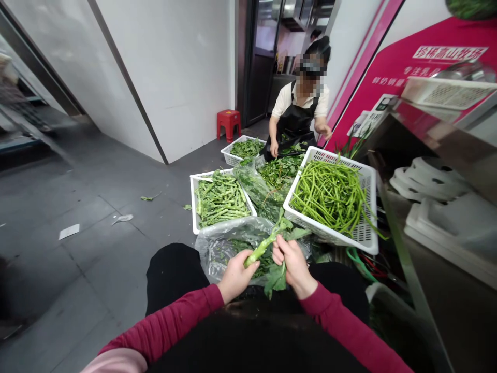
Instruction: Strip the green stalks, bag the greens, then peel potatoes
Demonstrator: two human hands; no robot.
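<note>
Green stalk (259, 252) is held over near plastic bag (207, 248), btwn L basket (194, 207) & R basket (310, 224). Lower end is gripped by L hand (237, 274), fingers closed; leaf (276, 280) is pinched by curled fingers of R hand (295, 265). Stalk is best kept steady, leaf tugged close to its base. Leaf's join is hidden by R fingers; bag's contents are part-covered, blurry.

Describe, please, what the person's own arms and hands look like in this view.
Both the left hand and the right hand are bare, without gloves. Long, plain, deep raspberry-red sleeves reach the wrists, and pale pink fabric shows around the left arm, near the picture's lower edge.
</note>
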